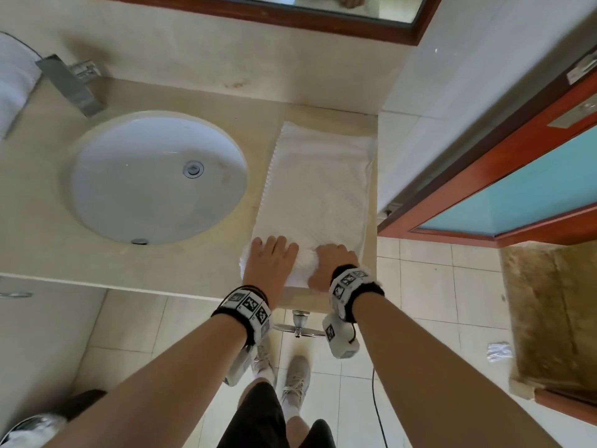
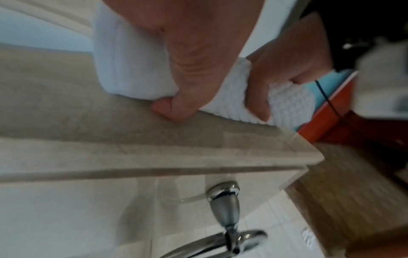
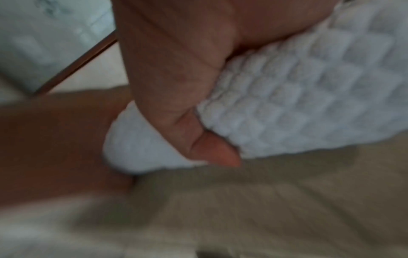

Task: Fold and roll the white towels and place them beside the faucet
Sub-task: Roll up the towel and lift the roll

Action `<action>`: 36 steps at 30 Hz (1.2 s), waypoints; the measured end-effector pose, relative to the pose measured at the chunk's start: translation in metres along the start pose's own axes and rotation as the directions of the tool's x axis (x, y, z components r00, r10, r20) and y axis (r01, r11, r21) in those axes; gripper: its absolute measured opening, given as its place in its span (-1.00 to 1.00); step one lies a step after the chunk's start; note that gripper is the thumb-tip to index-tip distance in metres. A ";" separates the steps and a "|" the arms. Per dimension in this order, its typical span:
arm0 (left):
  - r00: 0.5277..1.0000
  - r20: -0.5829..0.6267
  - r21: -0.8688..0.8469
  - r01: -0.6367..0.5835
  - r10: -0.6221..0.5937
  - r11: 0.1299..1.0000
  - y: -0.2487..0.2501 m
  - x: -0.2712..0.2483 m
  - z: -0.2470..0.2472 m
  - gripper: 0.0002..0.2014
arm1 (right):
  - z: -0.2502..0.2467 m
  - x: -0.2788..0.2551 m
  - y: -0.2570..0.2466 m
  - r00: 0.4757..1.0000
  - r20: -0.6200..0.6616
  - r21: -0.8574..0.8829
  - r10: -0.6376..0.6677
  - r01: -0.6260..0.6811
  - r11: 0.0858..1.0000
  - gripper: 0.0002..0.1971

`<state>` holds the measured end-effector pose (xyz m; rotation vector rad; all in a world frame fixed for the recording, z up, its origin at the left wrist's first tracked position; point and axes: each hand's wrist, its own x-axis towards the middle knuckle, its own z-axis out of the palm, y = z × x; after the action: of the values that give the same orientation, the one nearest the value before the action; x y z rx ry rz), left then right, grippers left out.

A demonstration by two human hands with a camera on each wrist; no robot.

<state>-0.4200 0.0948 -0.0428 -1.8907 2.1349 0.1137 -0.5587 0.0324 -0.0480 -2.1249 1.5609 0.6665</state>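
Note:
A white waffle-weave towel (image 1: 318, 185) lies as a long folded strip on the beige counter (image 1: 42, 240), right of the sink. Its near end is wound into a short roll (image 1: 303, 263) close to the counter's front edge. My left hand (image 1: 270, 258) lies over the roll's left part, thumb (image 2: 167, 108) tucked under the near side. My right hand (image 1: 332, 258) curls over the right part, thumb (image 3: 212, 150) pressed against the towel (image 3: 309, 87). The chrome faucet (image 1: 69, 84) stands at the far left behind the basin, with another white towel (image 1: 13, 82) beside it.
The round white sink basin (image 1: 158, 176) sits left of the towel. A wall (image 1: 452, 92) borders the counter's right end, with a wood-framed door (image 1: 517, 189) beyond. A mirror (image 1: 323, 4) hangs above. A chrome towel ring (image 1: 298, 324) hangs below the counter front.

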 end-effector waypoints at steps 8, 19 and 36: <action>0.963 0.256 -0.155 -0.046 0.085 0.987 -0.012 0.055 -0.015 -0.36 | 0.014 -0.014 -0.004 0.957 -0.281 -0.075 0.068 -0.093 0.993 -0.37; 0.989 0.149 -0.162 0.045 -0.021 0.986 -0.022 0.075 -0.014 -0.22 | -0.017 0.016 -0.007 0.948 -0.280 -0.102 0.153 -0.187 0.977 -0.46; 0.988 0.144 -0.069 -0.052 0.061 0.996 -0.024 0.116 -0.024 -0.22 | -0.048 0.065 0.027 1.000 0.007 0.020 0.024 -0.024 1.000 -0.21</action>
<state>-0.4119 -0.0255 -0.0471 -1.7970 2.1099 0.3276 -0.5620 -0.0534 -0.0503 -2.0907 1.5856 0.6623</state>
